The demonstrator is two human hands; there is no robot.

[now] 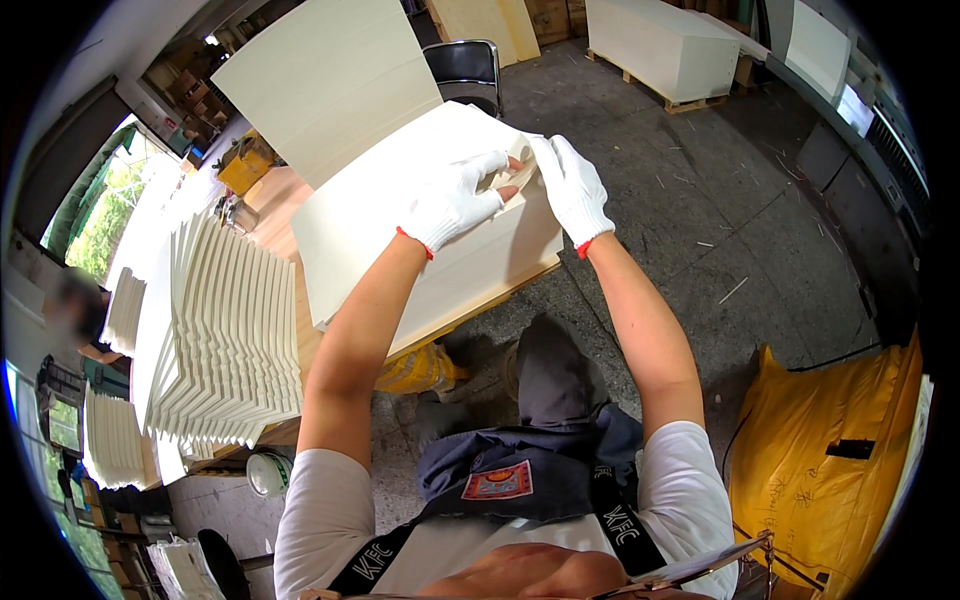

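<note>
In front of me lies a thick stack of large white card sheets on a wooden table. My left hand, in a white knit glove with red cuff trim, is at the stack's near right corner. Its thumb and a finger poke bare from the glove, closed around the curled sheet edges. My right hand, gloved the same way, grips the bent-up corner of the sheets from the right side. The fingertips of the right hand are hidden behind the curled sheets. Some large sheets lean upward at the far side of the stack.
Fanned piles of folded white card stand on the table's left. A black chair is beyond the stack. A yellow cloth-covered thing sits at right. Pallet-borne white sheets stand far off. A person is at far left.
</note>
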